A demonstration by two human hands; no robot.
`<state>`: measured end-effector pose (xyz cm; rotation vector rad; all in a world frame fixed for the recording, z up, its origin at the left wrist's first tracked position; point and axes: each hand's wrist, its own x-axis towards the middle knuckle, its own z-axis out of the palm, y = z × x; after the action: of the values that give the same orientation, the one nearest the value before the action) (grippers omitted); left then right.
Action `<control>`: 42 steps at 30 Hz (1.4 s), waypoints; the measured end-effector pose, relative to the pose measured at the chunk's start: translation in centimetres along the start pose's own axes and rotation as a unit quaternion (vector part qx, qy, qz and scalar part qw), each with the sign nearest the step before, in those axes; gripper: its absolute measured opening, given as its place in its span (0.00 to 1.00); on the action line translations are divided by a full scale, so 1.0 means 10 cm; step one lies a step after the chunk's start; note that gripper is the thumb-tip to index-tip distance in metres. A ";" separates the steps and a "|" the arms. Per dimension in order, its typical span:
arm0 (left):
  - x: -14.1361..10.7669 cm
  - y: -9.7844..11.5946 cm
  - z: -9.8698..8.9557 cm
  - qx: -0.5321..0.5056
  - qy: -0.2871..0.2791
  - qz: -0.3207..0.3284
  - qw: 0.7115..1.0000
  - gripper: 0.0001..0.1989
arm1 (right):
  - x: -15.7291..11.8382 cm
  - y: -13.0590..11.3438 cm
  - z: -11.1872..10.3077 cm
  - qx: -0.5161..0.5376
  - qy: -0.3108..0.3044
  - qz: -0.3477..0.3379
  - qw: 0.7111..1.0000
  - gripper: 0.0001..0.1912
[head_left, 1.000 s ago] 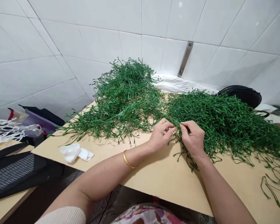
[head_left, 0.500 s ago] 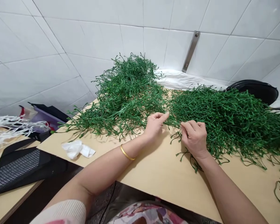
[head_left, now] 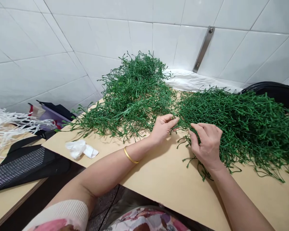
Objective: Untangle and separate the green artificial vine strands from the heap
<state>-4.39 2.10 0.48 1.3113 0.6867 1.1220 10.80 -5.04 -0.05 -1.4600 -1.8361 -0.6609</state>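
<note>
Being judged light, springy and easily snagged, the artificial green vines [head_left: 240, 128] are heaped on the pale surface [head_left: 173, 183] and are best taken by single stems. The left hand [head_left: 162, 128] is held half open beside them; the right hand [head_left: 207, 144] is curled into them, any grip unclear.

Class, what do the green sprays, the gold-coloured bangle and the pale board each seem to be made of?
The green sprays look like moulded plastic: uniform colour, even sheen on every stem. The bangle looks like polished gold-toned metal, given its bright highlight. The board seems smooth matte fibreboard or plywood; no clear grain shows.
</note>
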 end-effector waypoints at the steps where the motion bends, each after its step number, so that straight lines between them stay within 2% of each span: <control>1: -0.01 0.00 0.00 0.015 0.001 0.006 1.000 0.16 | 0.00 0.00 -0.01 -0.002 0.000 -0.007 1.000 0.11; 4: -0.04 0.02 0.02 0.048 -0.001 0.014 0.999 0.19 | -0.01 -0.02 0.00 -0.005 -0.011 -0.023 1.000 0.17; 6: -0.06 0.03 0.04 0.031 -0.016 0.005 0.999 0.19 | -0.01 -0.03 0.02 -0.007 -0.017 -0.027 0.999 0.18; 10: -0.08 0.02 0.08 -0.076 -0.052 -0.066 0.994 0.12 | -0.01 -0.06 0.03 -0.009 0.013 -0.049 0.999 0.15; 16: -0.05 -0.02 0.09 -0.228 -0.028 -0.155 0.961 0.09 | 0.01 -0.11 -0.03 -0.033 0.065 -0.147 0.986 0.15; 19: -0.04 -0.02 0.08 -0.268 -0.024 -0.179 0.946 0.09 | 0.01 -0.11 -0.02 -0.028 0.075 -0.157 0.984 0.15; 21: -0.04 -0.01 0.08 -0.266 -0.030 -0.165 0.949 0.09 | 0.01 -0.10 0.01 -0.015 0.081 -0.136 0.987 0.16; 24: -0.04 0.00 0.06 -0.237 -0.040 -0.140 0.961 0.08 | 0.01 -0.07 0.04 0.032 0.068 -0.068 0.995 0.15; 29: 0.00 -0.02 0.03 -0.179 -0.039 -0.115 0.976 0.07 | 0.03 0.01 0.02 0.098 -0.008 0.052 0.994 0.07; 32: 0.01 -0.03 0.02 -0.148 -0.043 -0.099 0.983 0.09 | 0.03 0.05 -0.01 0.126 -0.043 0.073 0.988 0.06; 35: 0.00 -0.01 0.03 -0.074 -0.002 -0.076 0.994 0.11 | 0.02 0.07 -0.03 0.113 -0.037 0.073 0.990 0.07; 37: -0.04 0.03 0.05 0.013 0.051 -0.025 0.998 0.11 | 0.02 0.08 -0.03 0.077 -0.027 0.062 0.995 0.07; 39: -0.09 0.10 0.07 0.096 0.102 0.059 0.988 0.10 | 0.02 0.10 -0.03 0.037 -0.022 0.050 0.998 0.07; 41: -0.14 0.16 0.08 0.158 0.121 0.148 0.969 0.08 | 0.02 0.11 -0.03 0.003 -0.019 0.042 0.999 0.08; 42: -0.17 0.19 0.09 0.181 0.108 0.180 0.961 0.07 | 0.02 0.12 -0.02 -0.007 -0.018 0.039 0.999 0.08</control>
<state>-4.61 0.00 2.13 1.6874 0.8662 1.4999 12.00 -4.79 0.17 -1.5545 -1.7938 -0.6144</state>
